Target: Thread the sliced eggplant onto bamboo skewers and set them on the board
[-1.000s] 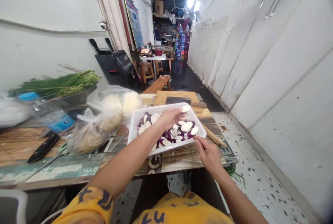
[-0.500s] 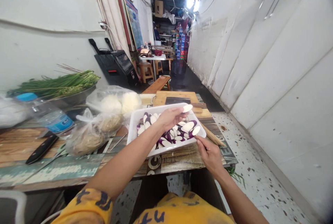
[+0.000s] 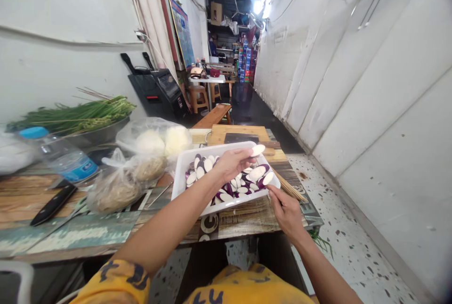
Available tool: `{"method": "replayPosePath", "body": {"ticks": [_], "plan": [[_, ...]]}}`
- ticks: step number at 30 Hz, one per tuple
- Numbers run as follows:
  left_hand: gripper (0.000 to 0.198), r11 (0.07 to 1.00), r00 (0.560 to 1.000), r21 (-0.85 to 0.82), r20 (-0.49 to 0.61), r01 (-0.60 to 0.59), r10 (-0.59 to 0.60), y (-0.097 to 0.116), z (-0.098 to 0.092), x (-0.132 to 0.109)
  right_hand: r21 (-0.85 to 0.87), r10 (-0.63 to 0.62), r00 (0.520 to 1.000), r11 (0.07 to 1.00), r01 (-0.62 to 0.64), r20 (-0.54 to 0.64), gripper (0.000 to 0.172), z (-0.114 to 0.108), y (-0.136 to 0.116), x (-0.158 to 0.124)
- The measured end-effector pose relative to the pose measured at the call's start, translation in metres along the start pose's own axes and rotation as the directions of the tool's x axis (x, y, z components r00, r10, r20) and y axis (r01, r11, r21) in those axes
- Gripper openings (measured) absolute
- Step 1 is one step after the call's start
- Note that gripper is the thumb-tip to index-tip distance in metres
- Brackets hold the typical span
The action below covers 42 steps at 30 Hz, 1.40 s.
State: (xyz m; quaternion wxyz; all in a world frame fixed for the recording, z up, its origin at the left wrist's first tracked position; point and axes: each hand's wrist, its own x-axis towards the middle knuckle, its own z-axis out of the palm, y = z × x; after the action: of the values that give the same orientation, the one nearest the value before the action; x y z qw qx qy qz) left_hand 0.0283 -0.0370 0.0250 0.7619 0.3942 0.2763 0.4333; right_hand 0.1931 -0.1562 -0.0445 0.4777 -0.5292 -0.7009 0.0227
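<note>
A white tray on the wooden table holds several purple-skinned eggplant slices. My left hand hovers over the tray, fingers pinched on one white eggplant slice held above the far rim. My right hand is at the tray's near right corner, closed on a thin wooden skewer that carries another eggplant slice at its tip.
Bamboo skewers lie right of the tray. A cutting board with a cleaver sits behind it. Plastic bags of food, a water bottle, a black-handled knife and a bowl of green chives are to the left.
My left hand has lifted its slice slightly up and right; the right hand with its skewered slice has shifted a little upward toward the tray corner.
</note>
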Motion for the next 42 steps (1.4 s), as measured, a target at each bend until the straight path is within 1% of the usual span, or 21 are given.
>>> {"method": "replayPosePath", "body": {"ticks": [6, 9, 12, 15, 17, 19, 20, 22, 23, 24, 25, 27, 28, 29, 31, 33, 35, 38, 42], "plan": [[0.014, 0.999, 0.999, -0.04, 0.028, -0.021, 0.023, 0.001, 0.003, -0.001, -0.024, 0.006, 1.0, 1.0, -0.006, -0.004, 0.029, -0.001, -0.003, 0.005], [0.012, 0.998, 1.0, -0.058, -0.009, -0.029, 0.028, 0.002, 0.004, -0.001, -0.019, 0.01, 1.0, 1.0, -0.009, 0.025, 0.029, -0.004, -0.004, 0.006], [0.007, 0.996, 0.998, -0.076, -0.048, -0.037, 0.033, 0.002, 0.004, 0.0, -0.001, 0.007, 0.997, 1.0, -0.007, 0.079, 0.03, -0.008, -0.006, 0.007], [0.006, 0.996, 0.998, -0.086, -0.059, -0.039, 0.034, 0.001, 0.004, 0.001, 0.023, 0.031, 0.992, 0.999, -0.034, 0.123, 0.032, -0.011, -0.01, 0.007], [0.006, 0.994, 0.998, -0.103, -0.064, -0.022, 0.015, 0.0, 0.004, 0.001, 0.08, 0.079, 0.988, 0.993, -0.09, 0.132, 0.032, -0.011, -0.014, 0.005], [0.005, 0.992, 0.997, -0.129, -0.08, 0.008, -0.018, -0.001, 0.004, 0.002, 0.197, 0.17, 0.971, 0.959, -0.203, 0.17, 0.035, -0.011, -0.016, 0.004], [0.004, 0.99, 0.995, -0.141, -0.09, 0.024, -0.037, -0.001, 0.004, 0.002, 0.269, 0.226, 0.951, 0.922, -0.278, 0.21, 0.038, -0.011, -0.017, 0.003], [0.004, 0.987, 0.993, -0.157, -0.101, 0.042, -0.059, -0.001, 0.005, 0.002, 0.379, 0.32, 0.897, 0.823, -0.422, 0.304, 0.044, -0.011, -0.017, 0.002], [0.004, 0.986, 0.993, -0.161, -0.103, 0.045, -0.062, -0.001, 0.005, 0.002, 0.399, 0.346, 0.88, 0.793, -0.46, 0.326, 0.046, -0.011, -0.017, 0.002], [0.005, 0.986, 0.992, -0.161, -0.106, 0.045, -0.062, -0.002, 0.005, 0.002, 0.391, 0.349, 0.883, 0.799, -0.456, 0.315, 0.046, -0.011, -0.016, 0.001], [0.005, 0.986, 0.992, -0.16, -0.109, 0.042, -0.06, -0.002, 0.005, 0.002, 0.352, 0.329, 0.904, 0.84, -0.413, 0.274, 0.044, -0.011, -0.016, 0.001], [0.003, 0.987, 0.991, -0.157, -0.122, 0.036, -0.056, -0.002, 0.004, 0.003, 0.191, 0.219, 0.962, 0.95, -0.248, 0.163, 0.038, -0.01, -0.016, -0.001], [0.003, 0.987, 0.99, -0.157, -0.131, 0.034, -0.055, -0.002, 0.003, 0.003, 0.093, 0.15, 0.981, 0.982, -0.162, 0.126, 0.036, -0.01, -0.016, -0.002], [0.003, 0.987, 0.989, -0.158, -0.14, 0.03, -0.053, -0.003, 0.003, 0.004, 0.006, 0.094, 0.989, 0.995, -0.096, 0.112, 0.035, -0.01, -0.016, -0.003], [0.003, 0.987, 0.988, -0.157, -0.146, 0.02, -0.043, -0.003, 0.002, 0.004, -0.092, 0.044, 0.992, 0.995, -0.033, 0.12, 0.036, -0.011, -0.017, -0.004], [0.005, 0.988, 0.991, -0.151, -0.13, 0.014, -0.034, -0.002, 0.002, 0.003, -0.091, 0.057, 0.989, 0.995, -0.045, 0.134, 0.035, -0.012, -0.018, -0.004], [0.007, 0.99, 0.993, -0.14, -0.116, 0.013, -0.029, -0.001, 0.003, 0.002, -0.03, 0.104, 0.985, 0.994, -0.1, 0.137, 0.034, -0.014, -0.019, -0.004], [0.009, 0.992, 0.991, -0.121, -0.127, 0.021, -0.036, 0.0, 0.006, 0.0, 0.065, 0.176, 0.976, 0.981, -0.185, 0.127, 0.033, -0.016, -0.021, -0.002], [0.012, 0.992, 0.993, -0.12, -0.108, 0.044, -0.057, 0.0, 0.006, 0.0, 0.102, 0.202, 0.973, 0.972, -0.213, 0.108, 0.032, -0.014, -0.021, -0.001]]}}
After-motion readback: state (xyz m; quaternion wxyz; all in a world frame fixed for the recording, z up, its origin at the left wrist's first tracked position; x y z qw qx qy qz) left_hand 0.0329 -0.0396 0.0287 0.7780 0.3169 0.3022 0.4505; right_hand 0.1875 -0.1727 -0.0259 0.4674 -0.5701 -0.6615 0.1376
